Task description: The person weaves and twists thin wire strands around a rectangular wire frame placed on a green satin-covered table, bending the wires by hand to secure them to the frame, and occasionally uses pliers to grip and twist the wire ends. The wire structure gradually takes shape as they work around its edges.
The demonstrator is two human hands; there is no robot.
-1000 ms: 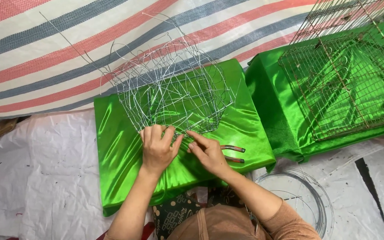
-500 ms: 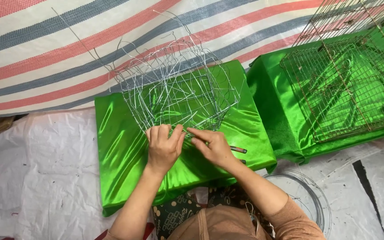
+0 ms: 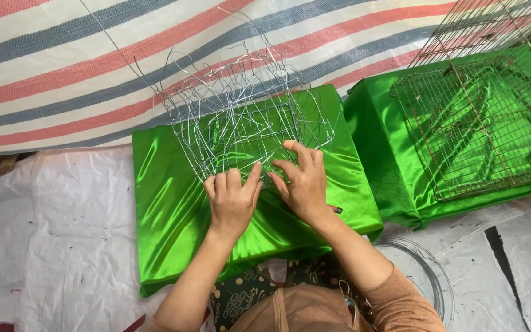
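Head view, from over the person's shoulders: at the far left a white sheet [image 3: 50, 246] covers the floor, with a striped tarp [image 3: 93, 67] lying beyond it. A green cushion [image 3: 167, 209] rests on the sheet, and on its far half stands a wire frame [image 3: 247, 117], a loose, half-woven tangle of thin silvery wire with stray ends poking up toward the tarp.

The left hand [image 3: 232, 200] rests at the frame's near edge, fingers curled over the lowest wires and pinching them down against the cushion. Just beside it, thumbs nearly meeting, the right hand [image 3: 302, 181] has its fingers spread higher into the mesh, hooked around strands there. A second ago both hands sat lower and a little apart near the cushion's front edge, with a thin dark tool lying by the right one; now they have moved up and closed together on the wire, and only the tool's tip [image 3: 337, 210] shows past the right wrist, I think. So the work reads as bending wire by hand, not with the tool.

Further right, a coil of wire [image 3: 425, 276] lies on the sheet, and a finished cage [image 3: 480, 123] of rusty mesh stands on a second green cushion [image 3: 382, 160].
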